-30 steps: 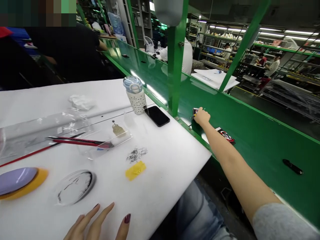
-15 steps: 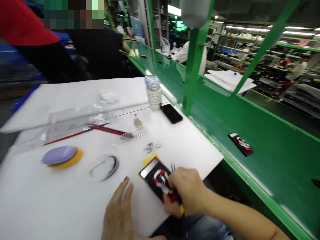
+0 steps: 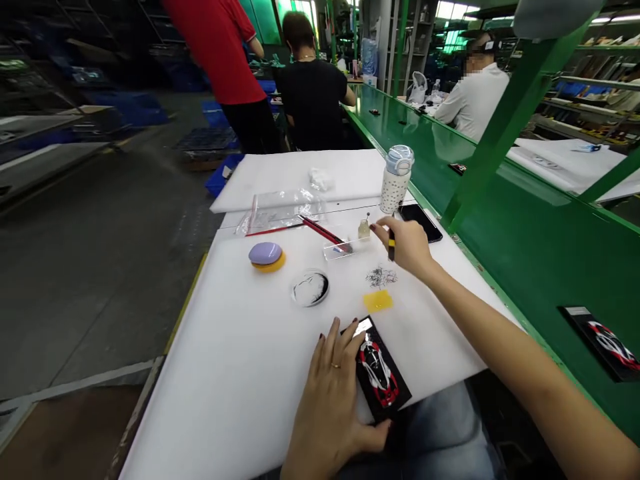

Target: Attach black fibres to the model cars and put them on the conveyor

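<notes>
A black card with a red and white car (image 3: 379,371) lies at the near edge of the white table (image 3: 240,360). My left hand (image 3: 330,400) rests on its left side, fingers spread over the card and thumb at its near end. My right hand (image 3: 406,244) is stretched out over the table's far part, fingers closed on a thin black and yellow tool (image 3: 391,245). It hovers by a small glass bottle (image 3: 364,229) and a little pile of tiny dark pins (image 3: 381,275). A yellow pad (image 3: 378,301) lies just in front of the pins.
On the table are a round clear dish (image 3: 311,288), a purple and yellow disc (image 3: 267,256), red sticks (image 3: 320,231), plastic bags (image 3: 280,210), a dotted cup (image 3: 396,181) and a black phone (image 3: 420,222). The green conveyor (image 3: 530,267) on the right carries another car card (image 3: 605,341). Other people work beyond.
My right hand has let go of the car card and reached forward to the pins and bottle, still holding the tool. My left hand has moved onto the card. My head has turned left.
</notes>
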The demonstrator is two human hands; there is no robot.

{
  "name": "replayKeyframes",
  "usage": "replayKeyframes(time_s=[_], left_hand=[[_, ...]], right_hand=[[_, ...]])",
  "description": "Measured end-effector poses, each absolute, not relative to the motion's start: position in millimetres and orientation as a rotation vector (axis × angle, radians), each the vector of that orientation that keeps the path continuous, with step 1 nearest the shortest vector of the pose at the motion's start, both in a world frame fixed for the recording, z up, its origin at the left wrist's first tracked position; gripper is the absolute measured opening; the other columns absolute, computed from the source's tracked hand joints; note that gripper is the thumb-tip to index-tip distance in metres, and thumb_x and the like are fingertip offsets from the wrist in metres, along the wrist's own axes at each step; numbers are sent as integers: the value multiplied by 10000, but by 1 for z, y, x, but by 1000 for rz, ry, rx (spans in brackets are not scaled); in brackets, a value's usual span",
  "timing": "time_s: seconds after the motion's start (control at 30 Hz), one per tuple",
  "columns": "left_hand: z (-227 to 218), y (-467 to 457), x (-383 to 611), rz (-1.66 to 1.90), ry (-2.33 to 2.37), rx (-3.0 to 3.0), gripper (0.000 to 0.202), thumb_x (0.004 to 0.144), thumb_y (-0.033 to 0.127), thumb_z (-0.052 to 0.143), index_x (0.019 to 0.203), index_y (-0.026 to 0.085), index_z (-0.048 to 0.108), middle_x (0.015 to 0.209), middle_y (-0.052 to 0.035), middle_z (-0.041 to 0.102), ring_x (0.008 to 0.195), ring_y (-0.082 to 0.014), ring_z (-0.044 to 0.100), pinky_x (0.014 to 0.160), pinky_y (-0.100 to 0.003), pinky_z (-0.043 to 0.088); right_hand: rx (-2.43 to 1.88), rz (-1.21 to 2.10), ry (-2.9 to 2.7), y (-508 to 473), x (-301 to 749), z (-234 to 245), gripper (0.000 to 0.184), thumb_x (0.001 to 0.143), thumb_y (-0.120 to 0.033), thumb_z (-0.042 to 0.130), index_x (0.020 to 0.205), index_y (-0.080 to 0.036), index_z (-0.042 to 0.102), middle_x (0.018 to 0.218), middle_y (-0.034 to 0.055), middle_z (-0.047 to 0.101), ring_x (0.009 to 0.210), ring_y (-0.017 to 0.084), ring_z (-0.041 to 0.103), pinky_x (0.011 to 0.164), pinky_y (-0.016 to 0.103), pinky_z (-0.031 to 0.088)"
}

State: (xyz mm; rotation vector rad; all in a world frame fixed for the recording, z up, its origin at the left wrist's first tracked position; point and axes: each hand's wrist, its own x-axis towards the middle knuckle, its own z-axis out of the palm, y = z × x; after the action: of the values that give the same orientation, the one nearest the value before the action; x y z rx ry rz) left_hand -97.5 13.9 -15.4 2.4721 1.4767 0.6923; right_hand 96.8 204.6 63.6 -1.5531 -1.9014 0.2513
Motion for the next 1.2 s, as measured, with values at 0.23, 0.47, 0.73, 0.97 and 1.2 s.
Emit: replayKeyframes(time_s=[0.23,0.47,0.73,0.97,1.2], left_hand=[[-11,16,-98,587,1464,2443,1292,443,500,919,1505,161,266,1576,-214,453,1493,-506,328,1138,-710,383],[-7,18,-97,559,1452,2418,1154,513,563,860,1454,121,359,1574,-225,449,1481,-432,367,1222,-634,268],[-3,18,-98,537,1451,2410,1091,566,583,848,1445,130,388,1589,-190,439,1484,-407,354,1235,-599,250],[-4,17,-98,568,1473,2428,1070,580,563,842,1448,129,392,1575,-191,454,1485,-399,357,1251,-559,216],[-4,17,-98,552,1478,2443,1078,578,581,831,1448,122,390,1571,-194,459,1480,-405,357,1235,-568,223]], right_hand=[[-1415,53,-1844,242,83,84,194,938,-275,636,765,-197,596,677,-36,546,642,107,480,667,248,345],[-1039,650,-1491,137,106,66,337,954,-328,620,704,-259,404,552,-68,387,494,120,352,516,279,291],[-1176,1179,-1013,67,95,4,363,878,-311,666,670,-241,377,526,-91,255,463,91,253,453,245,201],[-1279,1143,-1116,66,98,-4,382,930,-402,647,720,-247,368,577,-71,310,513,105,259,476,259,200],[-1206,1048,-1133,70,103,9,354,923,-377,654,699,-250,412,533,-74,330,461,107,307,457,257,237]])
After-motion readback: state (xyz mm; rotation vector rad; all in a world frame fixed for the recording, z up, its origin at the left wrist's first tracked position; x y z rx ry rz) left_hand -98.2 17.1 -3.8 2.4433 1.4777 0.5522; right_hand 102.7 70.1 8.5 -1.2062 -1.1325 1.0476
